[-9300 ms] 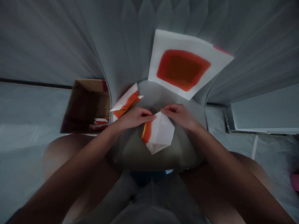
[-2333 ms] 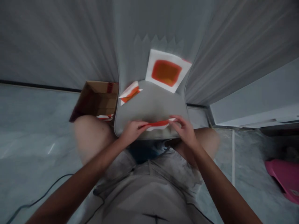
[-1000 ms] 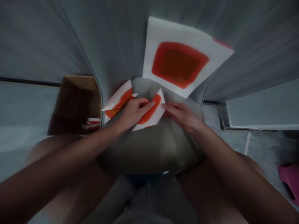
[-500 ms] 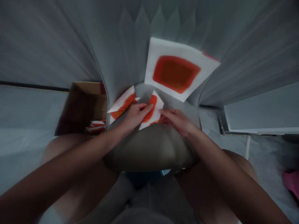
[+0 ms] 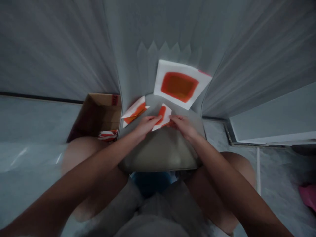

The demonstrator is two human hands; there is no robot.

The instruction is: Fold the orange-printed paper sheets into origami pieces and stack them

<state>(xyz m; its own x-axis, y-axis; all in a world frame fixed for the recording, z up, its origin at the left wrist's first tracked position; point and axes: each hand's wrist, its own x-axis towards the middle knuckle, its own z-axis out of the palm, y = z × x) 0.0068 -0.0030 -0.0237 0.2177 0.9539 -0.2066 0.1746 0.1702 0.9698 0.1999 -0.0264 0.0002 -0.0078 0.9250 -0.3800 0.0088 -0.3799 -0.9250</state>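
Observation:
A small folded piece of white paper with an orange-red patch (image 5: pixel 166 115) is held between my two hands above the chair seat. My left hand (image 5: pixel 148 124) pinches its left side, thumb lying over the patch. On the right edge, my right hand (image 5: pixel 181 124) grips it between thumb and curled fingers. Left of my hands lies another folded orange-and-white paper (image 5: pixel 135 111) on the seat. Behind them, a square white sheet with a red-orange printed block (image 5: pixel 179 85) leans against the chair's backrest.
The grey padded chair (image 5: pixel 163 151) stands between my knees. At its left is an open cardboard box (image 5: pixel 85 115) with several folded papers (image 5: pixel 108 134) inside. Grey curtains (image 5: pixel 61 49) hang behind. A blue object (image 5: pixel 151 181) shows under the seat, and a pink one (image 5: pixel 308 195) lies far right.
The view has shifted, so the chair and papers appear smaller and the backrest lower in the picture. Both hands keep hold of the same folded paper.

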